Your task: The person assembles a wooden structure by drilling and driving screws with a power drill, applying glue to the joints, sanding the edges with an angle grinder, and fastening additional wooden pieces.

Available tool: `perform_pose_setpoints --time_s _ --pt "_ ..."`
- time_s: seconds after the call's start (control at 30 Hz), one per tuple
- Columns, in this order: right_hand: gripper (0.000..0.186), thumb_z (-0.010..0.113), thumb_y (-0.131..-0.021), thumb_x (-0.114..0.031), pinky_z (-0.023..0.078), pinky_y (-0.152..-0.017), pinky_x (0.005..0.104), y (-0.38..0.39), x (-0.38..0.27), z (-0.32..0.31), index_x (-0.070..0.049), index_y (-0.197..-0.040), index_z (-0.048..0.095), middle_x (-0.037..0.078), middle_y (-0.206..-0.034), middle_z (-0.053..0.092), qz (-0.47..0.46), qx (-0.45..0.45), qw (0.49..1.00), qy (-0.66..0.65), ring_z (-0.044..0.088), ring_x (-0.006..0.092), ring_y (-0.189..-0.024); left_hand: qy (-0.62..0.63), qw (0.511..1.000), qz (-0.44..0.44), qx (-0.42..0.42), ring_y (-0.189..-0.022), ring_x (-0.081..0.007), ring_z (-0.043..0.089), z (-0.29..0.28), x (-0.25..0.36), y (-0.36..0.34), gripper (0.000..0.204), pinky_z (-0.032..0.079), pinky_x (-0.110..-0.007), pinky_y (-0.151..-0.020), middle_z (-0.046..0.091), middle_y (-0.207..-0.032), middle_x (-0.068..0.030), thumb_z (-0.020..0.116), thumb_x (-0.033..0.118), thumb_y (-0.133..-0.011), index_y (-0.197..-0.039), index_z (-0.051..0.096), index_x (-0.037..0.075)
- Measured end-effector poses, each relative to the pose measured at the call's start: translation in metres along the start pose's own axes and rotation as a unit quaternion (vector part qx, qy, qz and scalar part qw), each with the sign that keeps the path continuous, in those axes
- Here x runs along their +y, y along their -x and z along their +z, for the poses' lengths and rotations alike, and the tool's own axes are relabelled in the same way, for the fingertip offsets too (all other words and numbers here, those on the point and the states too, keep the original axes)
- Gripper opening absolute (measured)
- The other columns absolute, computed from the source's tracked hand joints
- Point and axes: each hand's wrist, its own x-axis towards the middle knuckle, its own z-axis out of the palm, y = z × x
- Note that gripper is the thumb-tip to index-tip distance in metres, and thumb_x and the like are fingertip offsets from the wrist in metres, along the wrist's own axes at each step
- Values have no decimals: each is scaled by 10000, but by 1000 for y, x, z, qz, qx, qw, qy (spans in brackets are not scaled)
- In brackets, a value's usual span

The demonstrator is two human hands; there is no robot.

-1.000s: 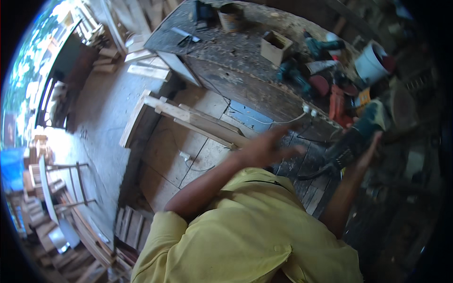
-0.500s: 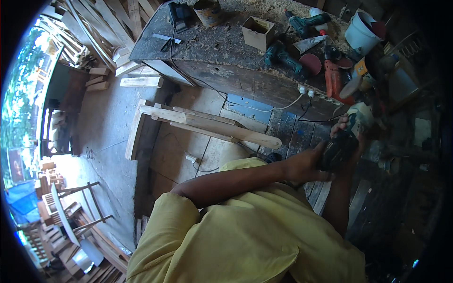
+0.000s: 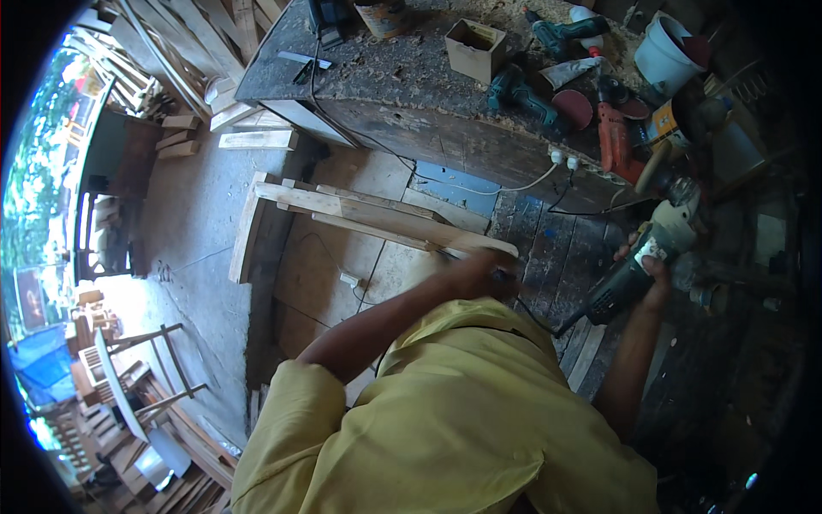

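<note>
My right hand [image 3: 656, 283] is wrapped round the body of a dark green angle grinder [image 3: 629, 272] on the right, its pale head pointing up toward the bench. A black power cord [image 3: 535, 319] runs from the grinder's tail toward my left hand [image 3: 479, 274]. That hand is closed at the near end of a long wooden piece [image 3: 385, 220], with a small dark thing showing by its fingers. I cannot make out what it grips, or whether it touches the wood. The long piece belongs to a wooden assembly with a crosspiece [image 3: 247, 227] at its left end.
Along the far side stands a sawdust-strewn workbench [image 3: 402, 128]. On it are a cardboard box [image 3: 475, 51], green power tools [image 3: 518, 94], a red power tool [image 3: 615, 141] and a white bucket [image 3: 668, 56]. Timber [image 3: 180, 51] leans at far left; a white power connector [image 3: 349, 280] lies below the assembly.
My left hand has let go of the grinder and moved left to the end of the wooden piece. The grinder, now in my right hand alone, has tilted, and its cord shows.
</note>
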Motion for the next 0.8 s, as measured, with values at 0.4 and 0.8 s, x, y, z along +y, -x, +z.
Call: perform_pose_setpoints --time_s 0.4,0.8 --pt "550 722 -661 -176 561 -726 360 35 24 -46 17 -1154 573 127 -930 673 46 47 980 188 687 237 -783 -352 880 -87 306 -1006 -325 624 -36 -124 30 196 396 -470 -1009 701 -912 -116 629 251 -876 -826 702 76" --pt "480 755 -649 -103 549 -749 321 46 58 -85 -17 -1106 638 71 -942 681 86 53 941 323 699 199 -825 -405 873 -28 271 -1479 -360 248 -82 -91 22 930 117 -622 -1196 354 -1562 -129 805 507 -754 -1503 403 128"
